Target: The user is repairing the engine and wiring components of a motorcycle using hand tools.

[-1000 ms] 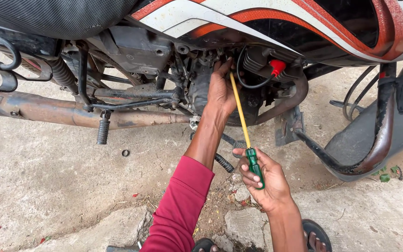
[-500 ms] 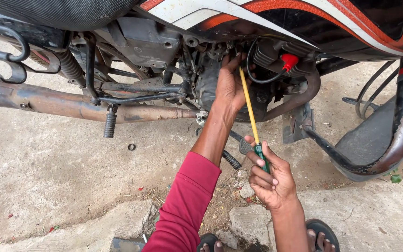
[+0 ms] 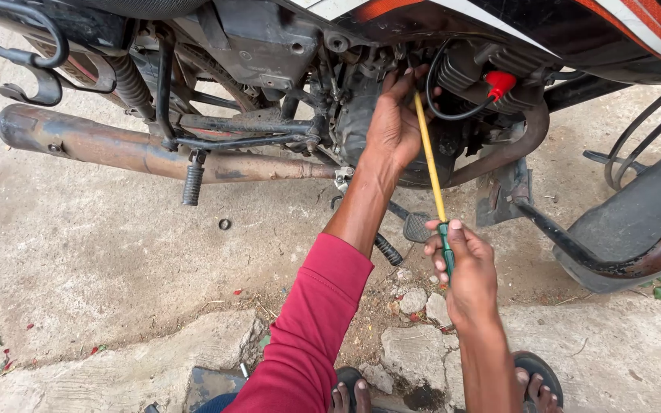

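Two hands worked at frame centre: the right hand (image 3: 464, 271) gripped a yellow-shafted screwdriver (image 3: 431, 164), while the left hand (image 3: 393, 126) pressed its fingers (image 3: 403, 82), loosely curled and holding nothing visible, into the motorcycle engine (image 3: 361, 107).

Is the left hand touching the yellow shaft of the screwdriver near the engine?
Touching. In the head view the left hand has its fingers closed around the upper end of the screwdriver by the engine, with no gap; the right hand holds the green handle.

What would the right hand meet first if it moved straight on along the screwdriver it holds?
Probably the left hand, resting at the engine where the screwdriver tip ends. The right hand has only shaft ahead; depth is unclear.
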